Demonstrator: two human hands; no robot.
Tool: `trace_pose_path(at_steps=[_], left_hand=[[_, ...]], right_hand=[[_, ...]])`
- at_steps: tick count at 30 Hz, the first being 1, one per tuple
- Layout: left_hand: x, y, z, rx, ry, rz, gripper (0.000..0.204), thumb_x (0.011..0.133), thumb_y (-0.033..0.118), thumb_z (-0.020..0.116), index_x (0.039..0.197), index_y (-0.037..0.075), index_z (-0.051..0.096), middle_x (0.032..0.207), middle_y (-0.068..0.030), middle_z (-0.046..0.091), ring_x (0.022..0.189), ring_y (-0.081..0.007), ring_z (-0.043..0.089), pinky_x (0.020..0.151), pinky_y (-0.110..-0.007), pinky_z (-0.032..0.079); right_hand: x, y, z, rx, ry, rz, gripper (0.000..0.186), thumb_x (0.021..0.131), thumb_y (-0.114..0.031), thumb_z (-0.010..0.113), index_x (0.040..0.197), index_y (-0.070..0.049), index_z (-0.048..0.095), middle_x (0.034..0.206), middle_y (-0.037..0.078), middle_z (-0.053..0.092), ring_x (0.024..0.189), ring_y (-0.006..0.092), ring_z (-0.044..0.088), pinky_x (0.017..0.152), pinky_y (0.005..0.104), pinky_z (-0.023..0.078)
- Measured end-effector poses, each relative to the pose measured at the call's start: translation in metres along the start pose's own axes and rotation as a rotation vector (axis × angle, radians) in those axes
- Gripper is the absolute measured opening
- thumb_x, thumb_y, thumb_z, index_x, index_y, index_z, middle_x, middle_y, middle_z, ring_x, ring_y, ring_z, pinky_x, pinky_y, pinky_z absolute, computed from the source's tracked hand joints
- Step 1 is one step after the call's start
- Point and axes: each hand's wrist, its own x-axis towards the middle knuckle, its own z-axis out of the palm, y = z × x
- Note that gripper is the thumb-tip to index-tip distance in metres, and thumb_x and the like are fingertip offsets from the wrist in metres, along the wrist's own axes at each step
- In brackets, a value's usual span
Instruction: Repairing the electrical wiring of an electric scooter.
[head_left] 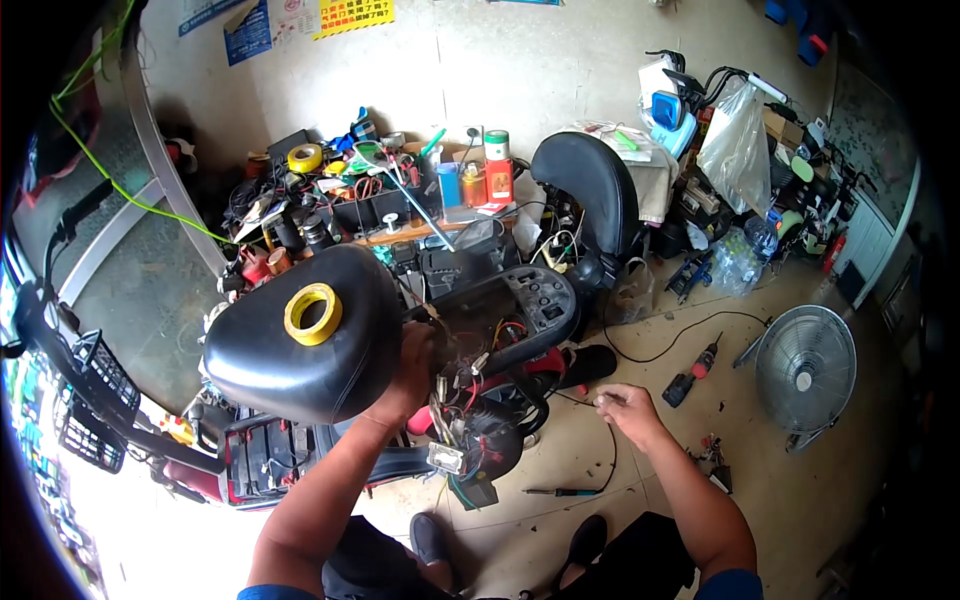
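Wiring bundle: spills from the opened scooter body, beneath the raised black seat.
Left hand: pressed among those wires, grip hidden.
Right hand: fingertips pinched on a thin black wire above the floor.

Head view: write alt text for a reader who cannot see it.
A person's left hand reaches into the tangled wiring of an opened electric scooter, under its raised black seat with a yellow tape roll on top. The right hand pinches a thin black wire above the tiled floor. A floor fan stands at right.

Scooter repair workshop: cluttered tool bench
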Motion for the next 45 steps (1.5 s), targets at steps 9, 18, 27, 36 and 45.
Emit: trace_pose_path(at_steps=[9, 18, 27, 36, 45], left_hand=[[-0.001, 0.006, -0.005, -0.014, -0.065, -0.07, 0.024, 0.093, 0.002, 0.059, 0.115, 0.0, 0.067, 0.118, -0.0214, 0.067, 0.117, -0.0384, 0.062, 0.105, -0.043, 0.046], [0.002, 0.014, -0.011, 0.058, -0.113, -0.078, 0.026, 0.092, 0.0, 0.057, 0.116, -0.001, 0.067, 0.115, -0.0224, 0.066, 0.111, -0.0416, 0.062, 0.099, -0.045, 0.048], [0.012, 0.02, -0.016, 0.12, -0.224, -0.119, 0.029, 0.094, 0.002, 0.051, 0.12, 0.001, 0.065, 0.125, -0.0214, 0.066, 0.119, -0.0405, 0.061, 0.105, -0.044, 0.046], [0.012, 0.022, -0.009, 0.116, -0.219, -0.12, 0.029, 0.092, 0.003, 0.051, 0.117, -0.001, 0.064, 0.123, -0.0211, 0.067, 0.122, -0.0401, 0.061, 0.107, -0.046, 0.044], [0.011, 0.022, -0.016, 0.111, -0.224, -0.171, 0.03, 0.101, 0.017, 0.048, 0.117, -0.003, 0.065, 0.124, -0.0223, 0.066, 0.124, -0.0396, 0.06, 0.108, -0.045, 0.043]], right_hand=[[0.111, 0.008, -0.028, 0.062, 0.169, -0.001, 0.02, 0.094, -0.01, 0.067, 0.11, 0.002, 0.071, 0.091, 0.003, 0.069, 0.077, 0.0105, 0.065, 0.066, 0.0246, 0.051], [0.201, 0.015, -0.007, 0.289, 0.246, -0.015, 0.025, 0.099, -0.009, 0.064, 0.122, 0.001, 0.067, 0.099, 0.006, 0.073, 0.078, 0.0114, 0.068, 0.066, 0.0247, 0.054], [0.235, 0.051, -0.018, 0.416, 0.29, 0.003, 0.025, 0.1, -0.009, 0.062, 0.123, 0.001, 0.067, 0.101, 0.007, 0.073, 0.081, 0.0104, 0.068, 0.067, 0.0242, 0.054], [0.286, 0.063, -0.026, 0.447, 0.296, 0.002, 0.025, 0.097, -0.008, 0.063, 0.119, 0.002, 0.069, 0.099, 0.007, 0.073, 0.08, 0.0106, 0.067, 0.065, 0.0234, 0.052], [0.297, 0.036, -0.033, 0.313, 0.128, -0.092, 0.028, 0.096, -0.009, 0.064, 0.12, 0.006, 0.068, 0.098, 0.007, 0.073, 0.08, 0.0103, 0.066, 0.066, 0.0231, 0.051]])
